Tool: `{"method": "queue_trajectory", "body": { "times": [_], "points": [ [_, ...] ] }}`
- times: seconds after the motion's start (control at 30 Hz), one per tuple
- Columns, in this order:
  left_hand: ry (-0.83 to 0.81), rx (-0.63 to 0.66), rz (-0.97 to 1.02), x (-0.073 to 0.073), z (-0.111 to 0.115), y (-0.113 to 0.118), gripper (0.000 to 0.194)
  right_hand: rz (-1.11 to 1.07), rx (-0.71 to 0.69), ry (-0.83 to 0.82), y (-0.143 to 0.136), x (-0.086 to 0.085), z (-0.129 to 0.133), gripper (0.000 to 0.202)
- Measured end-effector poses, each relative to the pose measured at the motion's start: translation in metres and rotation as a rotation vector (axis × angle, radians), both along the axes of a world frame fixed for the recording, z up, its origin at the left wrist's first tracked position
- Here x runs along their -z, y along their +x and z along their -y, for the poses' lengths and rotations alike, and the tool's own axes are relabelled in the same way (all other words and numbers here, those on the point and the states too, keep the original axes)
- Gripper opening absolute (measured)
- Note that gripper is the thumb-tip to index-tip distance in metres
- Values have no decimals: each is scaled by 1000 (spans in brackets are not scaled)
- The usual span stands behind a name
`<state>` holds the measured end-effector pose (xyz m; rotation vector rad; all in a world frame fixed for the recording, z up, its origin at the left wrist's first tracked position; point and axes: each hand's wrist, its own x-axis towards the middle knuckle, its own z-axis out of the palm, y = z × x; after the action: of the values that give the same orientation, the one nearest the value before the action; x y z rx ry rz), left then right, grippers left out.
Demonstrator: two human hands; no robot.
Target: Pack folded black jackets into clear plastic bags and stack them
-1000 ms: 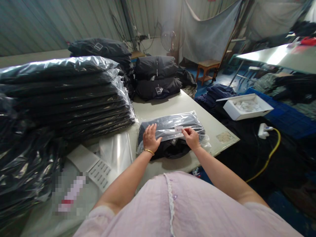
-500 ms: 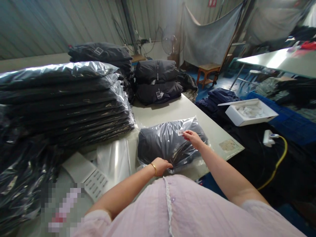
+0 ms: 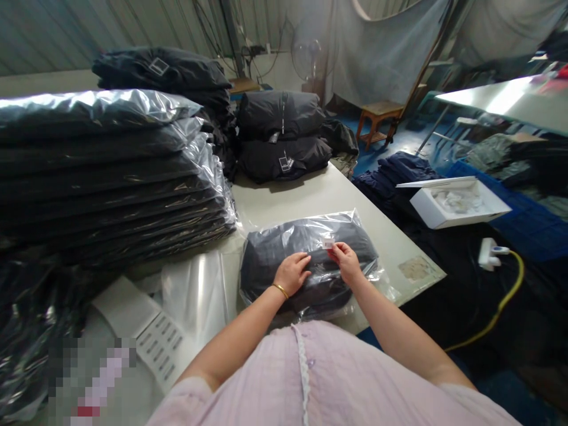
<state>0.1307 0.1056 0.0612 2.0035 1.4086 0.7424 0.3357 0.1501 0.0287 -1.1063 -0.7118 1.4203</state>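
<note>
A dark folded garment in a clear plastic bag (image 3: 266,254) lies on the pale table (image 3: 275,201) in front of me. My left hand (image 3: 293,273) rests on top of the bag, fingers a little apart, with a gold bangle at the wrist. Between the thumb and fingers of my right hand (image 3: 345,260) is a small white label (image 3: 328,243), held over the right half of the bag. Whether the label touches the plastic, I cannot tell.
Bagged dark garments (image 3: 102,160) are stacked high at left. Near them lie a label sheet (image 3: 162,343) and clear bags (image 3: 195,296). Folded garments (image 3: 284,118) stand at the table's back. Rightward are an open white box (image 3: 461,204) and a yellow cable (image 3: 506,307).
My left hand has moved from the bag's near edge up onto its top and opened. My right hand still holds the label, now slightly lower. The whole view has shifted a little.
</note>
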Motion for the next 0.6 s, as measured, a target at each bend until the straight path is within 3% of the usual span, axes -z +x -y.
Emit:
{"method": "queue_trajectory", "body": {
  "times": [0.1,0.23,0.37,0.47,0.6],
  "points": [
    [72,86,-271,21,2,2,75,25,42,20,-14,5,-9,41],
    [85,-41,-561,45,12,-3,101,2,131,-80,-14,22,-14,45],
    [97,-50,-646,54,16,-7,104,46,137,-79,-11,31,-10,43],
    [98,-45,-651,54,15,-6,104,212,96,19,-16,23,-5,39],
    [91,-56,-650,56,15,-4,109,503,-83,60,-27,8,0,36]
  ]
}}
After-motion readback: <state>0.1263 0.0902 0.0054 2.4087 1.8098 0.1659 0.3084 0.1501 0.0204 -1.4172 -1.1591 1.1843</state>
